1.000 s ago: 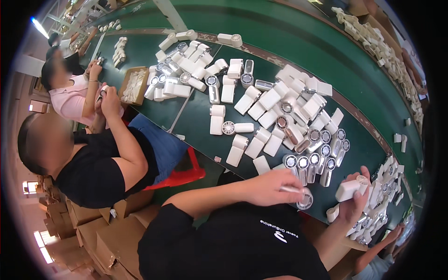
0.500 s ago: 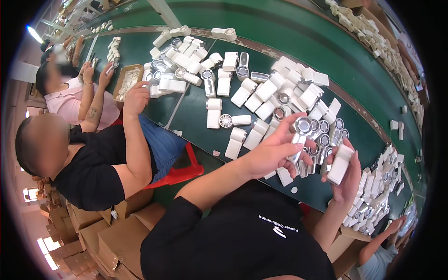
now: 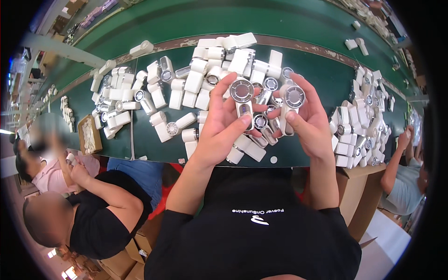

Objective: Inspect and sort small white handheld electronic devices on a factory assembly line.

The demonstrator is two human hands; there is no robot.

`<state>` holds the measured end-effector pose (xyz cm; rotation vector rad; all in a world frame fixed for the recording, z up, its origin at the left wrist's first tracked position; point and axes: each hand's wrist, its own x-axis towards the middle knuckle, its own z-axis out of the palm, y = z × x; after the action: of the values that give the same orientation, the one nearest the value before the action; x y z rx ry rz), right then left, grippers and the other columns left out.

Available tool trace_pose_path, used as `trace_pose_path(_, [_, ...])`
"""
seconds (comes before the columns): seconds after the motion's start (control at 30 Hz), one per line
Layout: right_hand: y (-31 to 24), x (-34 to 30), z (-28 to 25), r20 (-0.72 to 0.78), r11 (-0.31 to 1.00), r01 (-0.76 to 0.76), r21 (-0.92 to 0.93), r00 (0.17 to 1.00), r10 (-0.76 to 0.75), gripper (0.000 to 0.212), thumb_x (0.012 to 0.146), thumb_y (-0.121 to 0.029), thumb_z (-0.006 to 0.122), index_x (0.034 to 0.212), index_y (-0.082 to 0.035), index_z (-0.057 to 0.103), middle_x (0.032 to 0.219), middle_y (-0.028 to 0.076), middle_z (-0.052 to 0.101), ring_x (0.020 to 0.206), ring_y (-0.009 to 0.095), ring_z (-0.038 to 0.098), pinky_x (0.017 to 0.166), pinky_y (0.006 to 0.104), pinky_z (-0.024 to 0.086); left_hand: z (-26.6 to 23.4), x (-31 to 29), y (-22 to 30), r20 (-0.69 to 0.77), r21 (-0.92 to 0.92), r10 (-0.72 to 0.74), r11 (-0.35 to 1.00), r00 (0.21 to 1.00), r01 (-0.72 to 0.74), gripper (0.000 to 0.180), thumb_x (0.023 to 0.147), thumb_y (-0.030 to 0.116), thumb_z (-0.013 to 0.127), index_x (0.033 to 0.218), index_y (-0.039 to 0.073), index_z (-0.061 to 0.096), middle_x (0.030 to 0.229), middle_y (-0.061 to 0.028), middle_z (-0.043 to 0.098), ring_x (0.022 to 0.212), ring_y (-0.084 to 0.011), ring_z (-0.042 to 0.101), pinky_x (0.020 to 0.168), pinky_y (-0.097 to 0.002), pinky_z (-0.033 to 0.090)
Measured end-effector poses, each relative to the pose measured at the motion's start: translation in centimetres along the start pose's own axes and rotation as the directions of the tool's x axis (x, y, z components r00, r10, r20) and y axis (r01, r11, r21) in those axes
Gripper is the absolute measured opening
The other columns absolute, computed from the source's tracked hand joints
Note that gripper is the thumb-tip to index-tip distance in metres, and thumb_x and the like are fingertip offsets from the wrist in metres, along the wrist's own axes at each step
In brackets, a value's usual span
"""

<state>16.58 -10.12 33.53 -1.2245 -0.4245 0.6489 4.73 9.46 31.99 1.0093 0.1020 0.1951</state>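
Note:
My left hand [image 3: 215, 133] is closed on a small white handheld fan [image 3: 242, 91], its thumb on the handle and its round silver head pointing up. Beside it, my right hand [image 3: 313, 126] grips a second handheld fan [image 3: 293, 96], also upright with its silver grille showing. Both are held a short way apart above the green table [image 3: 154, 147]. Behind and below my hands lies a loose heap of similar fans [image 3: 240, 60], partly hidden by my fingers. Near the table's front edge is a small white disc [image 3: 273, 159].
More fans [image 3: 119, 95] are piled to the left and another heap [image 3: 359, 121] to the right. A cardboard tray [image 3: 99, 137] of white parts sits further left. One co-worker in black [image 3: 102, 210] sits at my left; a large carton [image 3: 357, 186] stands at my right.
My view has turned, and both hands are now level in front of me. The fan in my right hand has been turned so its silver grille shows. The left hand still holds its fan.

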Motion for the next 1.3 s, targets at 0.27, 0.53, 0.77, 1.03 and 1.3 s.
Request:
trace_pose_path(0.27, [-1.3,-0.5,0.0,0.102,0.992,-0.039,0.118,0.994,0.027,0.079,0.096,0.007,0.067,0.167,-0.006,0.034,0.140,0.020,0.063,0.110,0.024,0.072,0.098,0.0401,0.061,1.0,0.1,0.3,-0.001,0.014,-0.013,1.000,1.000,0.013,0.082,0.104,0.003,0.059,0.172,0.017,0.014,0.154,-0.0304,0.053,0.130,-0.0344,0.066,0.082,-0.0396,0.067])
trace_pose_path(0.53, [-0.7,-0.5,0.6,0.144,0.986,0.009,0.168,0.989,-0.033,0.079,0.094,0.010,0.064,0.166,-0.006,0.036,0.143,0.021,0.064,0.125,0.027,0.069,0.104,0.0424,0.059,1.3,0.3,0.0,0.059,0.014,0.002,1.000,0.998,-0.003,0.079,0.103,-0.007,0.055,0.169,0.015,0.017,0.153,-0.0247,0.051,0.135,-0.0354,0.063,0.102,-0.0447,0.063])
trace_pose_path(0.77, [-0.5,-0.7,0.8,0.120,0.990,-0.007,0.138,0.993,-0.010,0.079,0.094,0.010,0.064,0.166,-0.006,0.037,0.144,0.020,0.064,0.124,0.026,0.068,0.101,0.0403,0.060,2.4,0.3,0.2,0.018,-0.027,-0.035,0.999,0.999,0.035,0.079,0.103,-0.006,0.054,0.169,0.014,0.016,0.152,-0.0244,0.050,0.137,-0.0378,0.061,0.107,-0.0478,0.060])
trace_pose_path(1.03, [-0.4,-0.5,0.8,0.125,0.991,0.008,0.130,0.992,-0.024,0.079,0.094,0.010,0.063,0.167,-0.005,0.036,0.143,0.020,0.064,0.121,0.024,0.069,0.101,0.0405,0.060,2.6,0.2,0.4,0.016,-0.030,-0.040,0.999,0.999,0.040,0.080,0.104,-0.004,0.053,0.170,0.015,0.013,0.152,-0.0237,0.050,0.135,-0.0388,0.063,0.100,-0.0458,0.064])
trace_pose_path(1.3, [-0.5,-0.4,1.1,0.114,0.993,0.047,0.108,0.992,-0.059,0.081,0.092,0.010,0.064,0.167,-0.005,0.036,0.142,0.020,0.065,0.118,0.024,0.070,0.098,0.0400,0.062,2.4,0.2,0.2,0.025,0.011,0.015,1.000,1.000,-0.015,0.080,0.104,-0.006,0.051,0.171,0.014,0.013,0.151,-0.0248,0.051,0.137,-0.0382,0.062,0.107,-0.0473,0.060])
